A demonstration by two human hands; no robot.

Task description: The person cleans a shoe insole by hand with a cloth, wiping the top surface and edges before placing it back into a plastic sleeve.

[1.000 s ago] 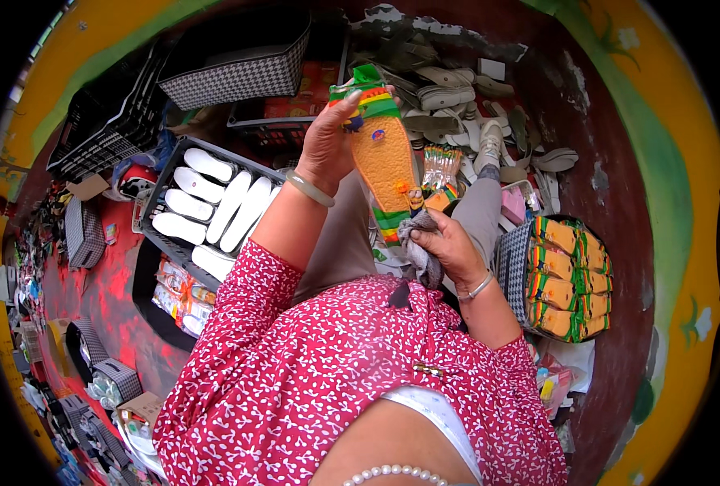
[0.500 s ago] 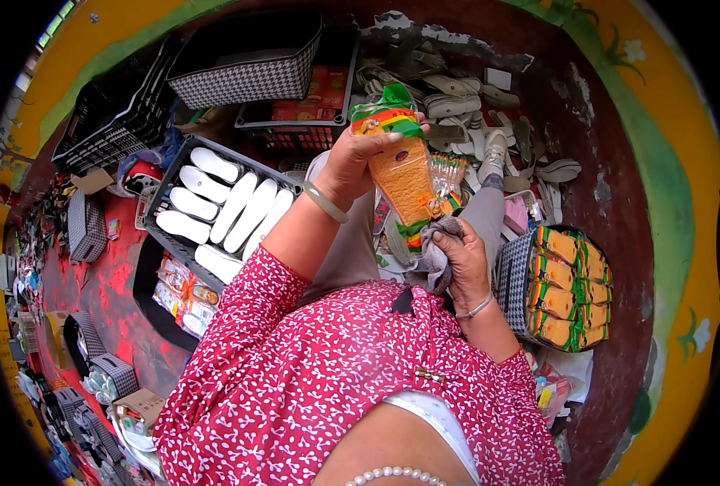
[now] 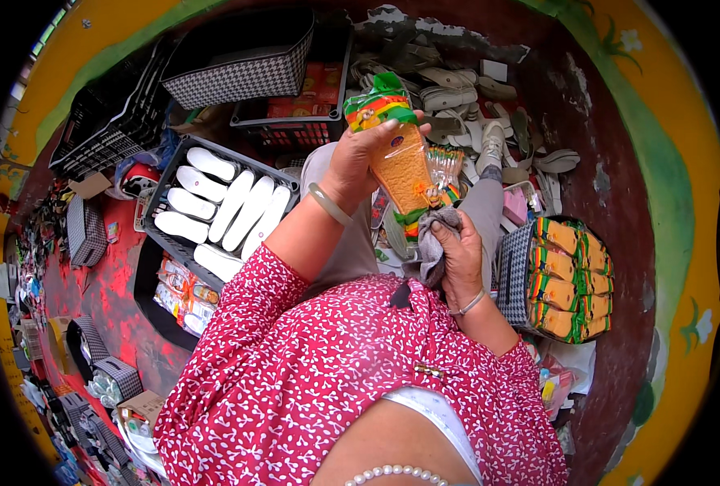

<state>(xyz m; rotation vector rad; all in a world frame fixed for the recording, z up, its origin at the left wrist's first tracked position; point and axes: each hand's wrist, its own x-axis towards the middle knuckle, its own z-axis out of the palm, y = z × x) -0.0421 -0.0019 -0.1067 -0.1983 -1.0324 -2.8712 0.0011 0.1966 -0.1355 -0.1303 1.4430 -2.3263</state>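
My left hand (image 3: 362, 158) is closed on the upper edge of a clear plastic insole packet (image 3: 402, 172), thumb in front. The packet has green, red and yellow ends and a tan, textured insole inside. It stands tilted above my lap. My right hand (image 3: 463, 257) is closed around a crumpled grey cloth (image 3: 434, 235), which lies against the packet's lower end. Between my knees, behind the held packet, a bundle of small colourful packets (image 3: 447, 164) is partly hidden.
A houndstooth basket (image 3: 514, 279) of similar insole packets (image 3: 566, 283) stands at my right. White insoles (image 3: 251, 212) fill a dark crate (image 3: 168, 188) on my left. Empty houndstooth basket (image 3: 242, 77) and black crates (image 3: 109, 121) are farther back. Many shoes (image 3: 449, 93) are heaped against the wall.
The packet and my left hand have shifted slightly up and left. My right hand and the cloth have moved slightly, still at the packet's lower end.
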